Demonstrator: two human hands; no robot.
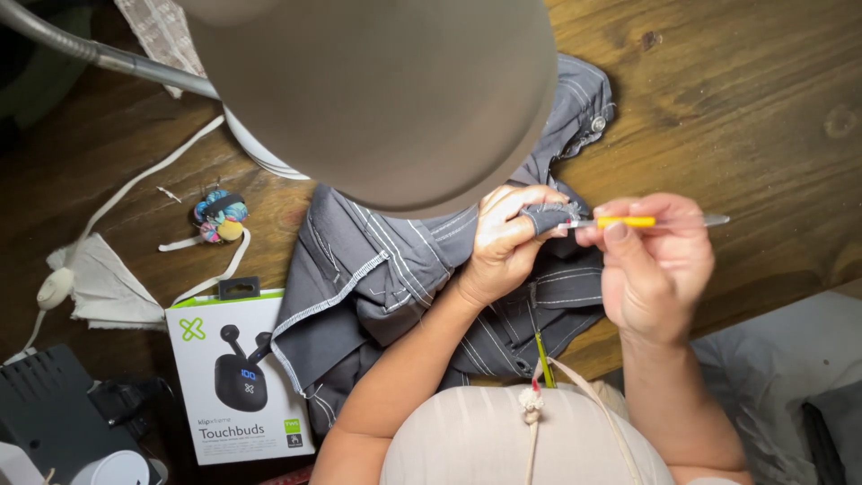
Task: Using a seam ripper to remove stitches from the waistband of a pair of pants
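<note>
Left hand (507,242) pinching fold of grey striped garment (395,278), mid worktop (745,99). Right hand (651,265) pinching yellow-handled seam ripper (628,221), tip at fold. Stitching elsewhere looks intact; unpicking seems early. Earbuds box (238,377) near left, lamp shade (377,90) overhead.

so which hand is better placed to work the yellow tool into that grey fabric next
Probably the right hand: it pinches the yellow-handled tool, whose tip sits at the grey fabric. The left hand is occupied pinching the fold.

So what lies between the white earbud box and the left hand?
In the head view, the grey pinstriped garment covers that stretch of table between box and left hand.
</note>
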